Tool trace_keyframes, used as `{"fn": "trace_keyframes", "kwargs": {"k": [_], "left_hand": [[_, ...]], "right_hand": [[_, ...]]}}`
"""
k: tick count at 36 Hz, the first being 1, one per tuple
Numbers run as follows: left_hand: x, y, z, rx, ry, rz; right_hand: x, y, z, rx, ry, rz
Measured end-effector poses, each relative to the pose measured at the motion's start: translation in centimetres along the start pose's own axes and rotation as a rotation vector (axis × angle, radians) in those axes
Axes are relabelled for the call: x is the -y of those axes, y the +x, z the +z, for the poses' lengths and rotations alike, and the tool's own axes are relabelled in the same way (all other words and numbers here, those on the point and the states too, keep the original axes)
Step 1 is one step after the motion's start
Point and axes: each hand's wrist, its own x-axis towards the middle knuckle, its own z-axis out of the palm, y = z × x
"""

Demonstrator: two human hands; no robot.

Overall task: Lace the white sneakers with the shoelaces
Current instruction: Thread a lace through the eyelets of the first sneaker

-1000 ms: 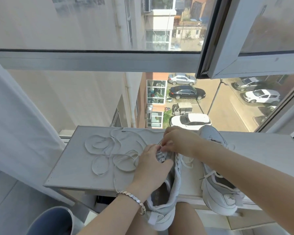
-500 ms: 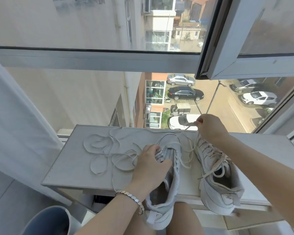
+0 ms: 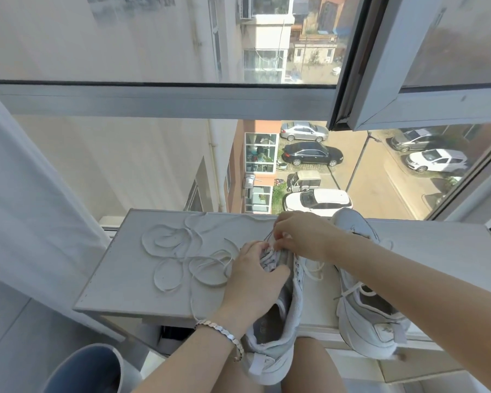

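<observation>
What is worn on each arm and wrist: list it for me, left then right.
The left wrist carries a silver bracelet of flat metal links. The left forearm and right forearm are bare, with no sleeves in view. No watch or gloves show.

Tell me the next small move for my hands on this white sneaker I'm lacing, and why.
Probably push the end of the flat white shoelace through the eyelet and draw it out: your right hand pinches it at the front eyelets of the white mesh sneaker, your left hand grips the upper to steady it, and more lace lies looped on the grey tabletop.
</observation>
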Motion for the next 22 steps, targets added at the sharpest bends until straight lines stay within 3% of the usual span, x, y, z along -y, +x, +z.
{"fn": "trace_keyframes", "kwargs": {"k": [9, 12, 14, 17, 19, 22], "left_hand": [[0.1, -0.1, 0.1, -0.006, 0.008, 0.002], [0.0, 0.0, 0.1, -0.008, 0.008, 0.001], [0.0, 0.0, 0.2, -0.009, 0.005, -0.001], [0.1, 0.0, 0.1, -0.014, 0.003, -0.001], [0.0, -0.1, 0.1, -0.014, 0.000, -0.004], [0.0, 0.0, 0.2, -0.011, 0.010, 0.001]], "right_hand": [[-5.3, 0.1, -1.1, -0.342, 0.360, 0.495], [-5.8, -0.4, -0.3, -0.303, 0.226, 0.616], [-5.0, -0.4, 0.2, -0.281, 0.013, 0.563], [-2.7, -0.3, -0.4, -0.302, -0.067, 0.234], [-1.0, -0.2, -0.9, -0.181, 0.008, 0.034], [0.5, 0.2, -0.9, 0.075, 0.004, -0.006]]}}
